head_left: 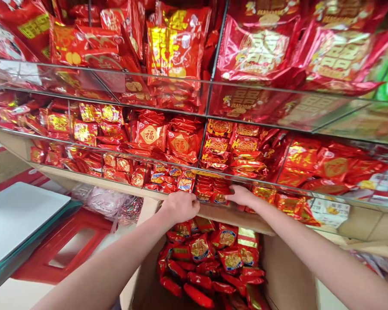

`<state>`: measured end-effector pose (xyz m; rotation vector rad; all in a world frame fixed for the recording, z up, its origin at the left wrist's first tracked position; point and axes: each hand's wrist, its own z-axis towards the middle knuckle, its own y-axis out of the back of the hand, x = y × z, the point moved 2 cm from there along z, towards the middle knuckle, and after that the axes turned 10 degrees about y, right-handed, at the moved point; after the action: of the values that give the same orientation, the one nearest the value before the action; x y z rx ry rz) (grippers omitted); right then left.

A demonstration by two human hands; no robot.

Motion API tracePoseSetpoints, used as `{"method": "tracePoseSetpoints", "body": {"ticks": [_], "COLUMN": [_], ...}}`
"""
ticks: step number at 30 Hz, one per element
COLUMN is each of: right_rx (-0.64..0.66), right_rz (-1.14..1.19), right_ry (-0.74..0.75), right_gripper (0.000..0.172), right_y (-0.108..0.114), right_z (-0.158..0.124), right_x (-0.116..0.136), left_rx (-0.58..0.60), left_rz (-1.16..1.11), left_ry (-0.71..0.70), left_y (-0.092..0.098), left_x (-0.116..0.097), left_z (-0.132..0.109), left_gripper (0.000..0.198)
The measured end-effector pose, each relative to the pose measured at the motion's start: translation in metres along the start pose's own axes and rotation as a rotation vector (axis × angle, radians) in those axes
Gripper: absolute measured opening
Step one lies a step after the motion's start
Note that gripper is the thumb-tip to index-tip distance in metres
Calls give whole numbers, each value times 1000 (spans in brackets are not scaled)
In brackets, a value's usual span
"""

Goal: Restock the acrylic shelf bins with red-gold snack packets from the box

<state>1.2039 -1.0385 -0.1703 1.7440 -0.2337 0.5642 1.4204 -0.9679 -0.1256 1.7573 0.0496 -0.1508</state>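
The left hand (183, 206) is curled up in front of the bottom shelf (123, 185), by the front of the little red packets (210, 188). Its fingers are bent in, and I cannot tell if it has hold of anything. The right hand (242, 195) reaches in from the other side, with its fingers bent and a little apart at the tips, right at the edge of the same packets. I cannot tell if it pinches one. With one hand on each side, they can maybe keep the row neat and stop packets from sliding out. Below the hands is a big open brown box (291, 267) with lots of loose red packets (200, 249) in it. It sits close to the shelf, so the packets are probably easy to reach. Higher up, the big shiny bags (258, 49) lean back with their fronts showing, maybe so people can see them. A clear strip (123, 82) runs along the front there, likely to stop bags from falling.
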Motion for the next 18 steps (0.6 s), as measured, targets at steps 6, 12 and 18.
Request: {"method": "tracePoseSetpoints", "body": {"ticks": [6,12,18], "right_rx": [-202,-221,-464], "right_rz": [61,129,-143], "right_ry": [402,208,82], "right_gripper": [25,41,52], "right_y": [7,-106,-127], "right_z": [-142,-181,-128], "right_x": [44,-10,-15], "left_rx": [1,-19,-29], "left_rz": [17,44,53], "left_ry": [-38,-57,-47], "left_y": [-4,-9,-9], "left_x": [-2,0,1], "left_z": [-1,-3,-8], "left_gripper": [39,40,43]}}
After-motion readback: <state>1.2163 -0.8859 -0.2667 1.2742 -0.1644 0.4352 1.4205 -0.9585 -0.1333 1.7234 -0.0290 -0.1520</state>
